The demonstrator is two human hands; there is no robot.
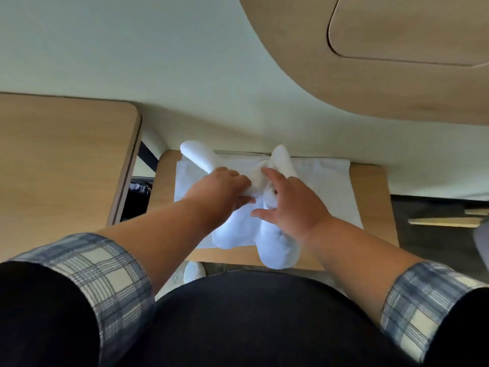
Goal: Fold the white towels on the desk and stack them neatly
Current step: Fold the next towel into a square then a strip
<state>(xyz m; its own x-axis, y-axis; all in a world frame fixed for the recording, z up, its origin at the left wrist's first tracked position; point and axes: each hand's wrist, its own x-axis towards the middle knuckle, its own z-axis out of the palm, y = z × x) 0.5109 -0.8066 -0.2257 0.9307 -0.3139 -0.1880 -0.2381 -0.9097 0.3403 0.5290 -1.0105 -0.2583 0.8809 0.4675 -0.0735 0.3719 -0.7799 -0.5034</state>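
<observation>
Out past your fingers, a pale wall (132,49) runs along the far edge of the counter (370,197). A curved wooden panel (397,62) hangs over its right part. Left of your left hand (219,189) a second wooden tabletop (66,154) stands close by. A narrow gap separates it from the counter, and something dark (137,192) sits in that gap. Right of your right hand (293,205), beyond the counter's edge, pale wooden slats (444,221) lie on the dark floor (423,207).

A flat towel (325,181) is spread over the counter beneath both hands. Two rolled white towels lie on it. The left roll (197,154) slants away up-left from your left fingers (242,181). The right roll (281,250) runs from beyond your right fingers (270,176), under your palm, and hangs over the near edge of the counter.

Your left fingers are curled round the left roll where the two rolls meet, grasping it. Your right fingers are spread and fairly straight, resting on top of the right roll, with the thumb stuck out to the left.

Your hands cover the place where the rolls cross, so you cannot tell whether they are joined or only touching. The bunched white cloth just nearer than your left hand is hard to assign to either roll. A white shoe (194,271) is partly hidden below the counter's near edge.
</observation>
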